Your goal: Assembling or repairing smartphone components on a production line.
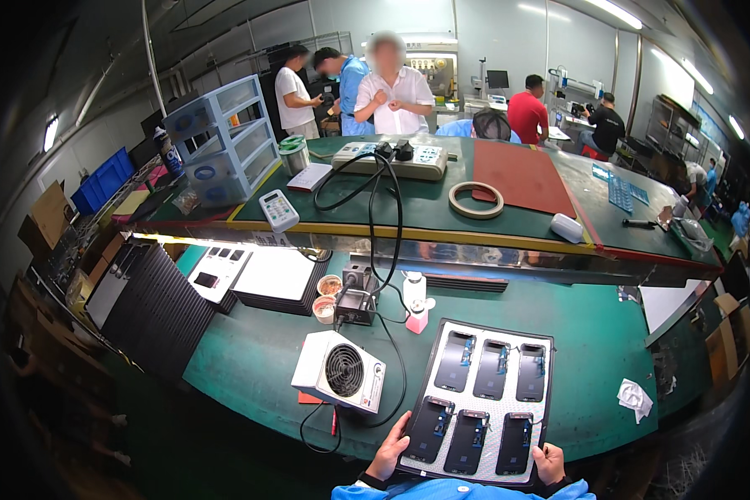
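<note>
My left hand (389, 447) grips the near left edge of a black-rimmed tray with a white textured lining (497, 406). At the near right edge of that tray my right hand (548, 463) is closed, its thumb showing on top. Several dark phone screens (492, 370) with blue flex cables lie in two rows on the lining. The tray is slightly tilted at the front of the green bench, close to my body. Fingers beneath the tray are hidden.
Left of the tray stands a white fan unit (342, 372) with a cable. Behind are a pink-based bottle (417, 312), two tubs (327, 297) and stacked trays (279, 279). Crumpled tissue (634, 400) lies at right. A raised shelf (442, 218) crosses the back; people are beyond.
</note>
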A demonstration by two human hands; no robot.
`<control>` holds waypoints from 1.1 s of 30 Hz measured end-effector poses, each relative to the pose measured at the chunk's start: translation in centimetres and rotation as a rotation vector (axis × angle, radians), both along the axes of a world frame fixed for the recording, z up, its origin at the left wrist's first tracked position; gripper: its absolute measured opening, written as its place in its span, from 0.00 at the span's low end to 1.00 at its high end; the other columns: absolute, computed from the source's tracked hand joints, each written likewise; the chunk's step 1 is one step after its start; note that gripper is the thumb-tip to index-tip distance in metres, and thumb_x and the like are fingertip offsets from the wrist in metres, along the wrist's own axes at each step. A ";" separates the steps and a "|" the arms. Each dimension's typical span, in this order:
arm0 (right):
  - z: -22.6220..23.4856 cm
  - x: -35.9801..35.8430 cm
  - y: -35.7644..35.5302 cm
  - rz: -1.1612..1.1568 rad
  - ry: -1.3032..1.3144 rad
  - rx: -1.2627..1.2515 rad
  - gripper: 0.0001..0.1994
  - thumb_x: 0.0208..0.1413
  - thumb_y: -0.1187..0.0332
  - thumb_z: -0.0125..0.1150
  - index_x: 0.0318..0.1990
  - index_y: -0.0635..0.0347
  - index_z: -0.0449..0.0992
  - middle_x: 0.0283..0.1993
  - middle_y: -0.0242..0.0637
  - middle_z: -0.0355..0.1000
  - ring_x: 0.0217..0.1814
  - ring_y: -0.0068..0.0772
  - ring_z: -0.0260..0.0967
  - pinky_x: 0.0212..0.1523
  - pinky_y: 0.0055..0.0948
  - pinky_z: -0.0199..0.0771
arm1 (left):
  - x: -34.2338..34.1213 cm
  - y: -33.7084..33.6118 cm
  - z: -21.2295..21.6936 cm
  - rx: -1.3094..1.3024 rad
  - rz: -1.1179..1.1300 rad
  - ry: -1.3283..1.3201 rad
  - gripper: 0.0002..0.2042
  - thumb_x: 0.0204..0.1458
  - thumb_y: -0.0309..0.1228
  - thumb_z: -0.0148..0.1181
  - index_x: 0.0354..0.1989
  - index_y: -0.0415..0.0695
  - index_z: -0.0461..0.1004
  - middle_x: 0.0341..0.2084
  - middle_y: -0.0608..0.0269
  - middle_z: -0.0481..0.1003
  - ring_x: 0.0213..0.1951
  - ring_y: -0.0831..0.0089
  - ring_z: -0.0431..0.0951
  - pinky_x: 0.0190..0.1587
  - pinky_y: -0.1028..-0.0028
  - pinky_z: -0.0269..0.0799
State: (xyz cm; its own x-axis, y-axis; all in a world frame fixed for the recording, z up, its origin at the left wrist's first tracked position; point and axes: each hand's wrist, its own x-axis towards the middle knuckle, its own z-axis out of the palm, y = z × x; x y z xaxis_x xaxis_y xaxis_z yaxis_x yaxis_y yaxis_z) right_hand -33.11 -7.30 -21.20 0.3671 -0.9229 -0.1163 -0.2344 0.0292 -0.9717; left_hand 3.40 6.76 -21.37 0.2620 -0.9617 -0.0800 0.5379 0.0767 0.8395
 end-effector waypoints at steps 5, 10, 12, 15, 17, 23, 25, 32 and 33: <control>-0.1 -0.4 -0.2 0.024 0.044 -0.041 0.16 0.60 0.67 0.58 0.21 0.62 0.68 0.21 0.23 0.66 0.23 0.13 0.57 0.23 0.21 0.59 | -0.1 0.0 0.7 0.005 0.000 0.003 0.35 0.62 0.35 0.48 0.73 0.34 0.41 0.69 0.49 0.52 0.69 0.65 0.55 0.70 0.67 0.47; 0.2 0.0 0.0 0.010 0.038 -0.034 0.17 0.60 0.66 0.59 0.20 0.61 0.66 0.20 0.22 0.64 0.23 0.13 0.55 0.22 0.22 0.57 | 0.0 0.0 0.6 0.013 0.001 -0.011 0.35 0.61 0.35 0.48 0.73 0.34 0.41 0.69 0.49 0.52 0.69 0.65 0.55 0.70 0.67 0.48; 0.3 0.1 0.0 0.006 0.039 -0.036 0.17 0.60 0.66 0.59 0.19 0.61 0.66 0.19 0.22 0.63 0.23 0.13 0.54 0.22 0.22 0.56 | -0.1 0.0 0.5 0.013 0.001 -0.004 0.36 0.61 0.35 0.48 0.73 0.34 0.41 0.69 0.49 0.52 0.69 0.65 0.55 0.70 0.68 0.48; 0.5 0.0 -0.1 0.023 0.055 -0.043 0.17 0.60 0.66 0.59 0.20 0.61 0.66 0.20 0.22 0.63 0.23 0.13 0.55 0.22 0.22 0.57 | 0.0 0.0 0.4 0.011 0.001 0.001 0.36 0.61 0.35 0.48 0.73 0.34 0.41 0.69 0.49 0.52 0.69 0.65 0.56 0.70 0.68 0.47; 0.6 -0.1 -0.1 0.035 0.068 -0.058 0.18 0.60 0.66 0.59 0.19 0.61 0.65 0.20 0.22 0.63 0.23 0.13 0.55 0.23 0.22 0.57 | 0.0 0.0 0.5 0.006 -0.001 -0.004 0.36 0.61 0.35 0.48 0.73 0.34 0.40 0.69 0.49 0.52 0.69 0.65 0.56 0.70 0.68 0.48; -0.2 -0.2 -0.1 0.017 0.005 -0.015 0.19 0.61 0.65 0.59 0.19 0.58 0.64 0.20 0.21 0.63 0.23 0.13 0.54 0.23 0.21 0.57 | 0.0 0.0 0.3 -0.007 -0.009 0.027 0.34 0.62 0.31 0.47 0.73 0.35 0.40 0.70 0.50 0.51 0.70 0.67 0.53 0.71 0.70 0.45; 0.0 -0.2 -0.1 0.017 0.012 -0.009 0.19 0.61 0.64 0.59 0.19 0.58 0.64 0.21 0.22 0.63 0.24 0.13 0.54 0.23 0.21 0.57 | 0.0 -0.1 0.2 -0.001 0.013 -0.004 0.35 0.62 0.34 0.48 0.73 0.34 0.41 0.69 0.49 0.53 0.69 0.65 0.56 0.70 0.68 0.48; 0.0 -0.4 -0.1 0.038 0.050 -0.049 0.18 0.61 0.65 0.60 0.20 0.59 0.64 0.21 0.21 0.63 0.24 0.13 0.54 0.23 0.21 0.57 | -0.1 0.0 -0.2 -0.007 0.016 -0.007 0.35 0.61 0.34 0.48 0.73 0.34 0.41 0.68 0.49 0.54 0.68 0.66 0.57 0.70 0.68 0.49; -0.1 -0.6 0.1 0.038 0.051 -0.049 0.18 0.61 0.65 0.60 0.20 0.59 0.64 0.21 0.21 0.63 0.24 0.13 0.54 0.23 0.21 0.57 | -0.2 0.1 -0.3 -0.019 0.004 0.016 0.34 0.62 0.32 0.47 0.73 0.34 0.40 0.70 0.50 0.52 0.69 0.66 0.54 0.70 0.69 0.46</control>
State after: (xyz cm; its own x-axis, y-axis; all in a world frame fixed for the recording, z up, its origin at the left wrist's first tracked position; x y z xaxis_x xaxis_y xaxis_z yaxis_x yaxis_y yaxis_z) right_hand -33.70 -7.21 -21.27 0.3968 -0.9134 -0.0910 -0.2834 -0.0276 -0.9586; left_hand 3.23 6.87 -21.69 0.2650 -0.9620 -0.0661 0.5508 0.0948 0.8292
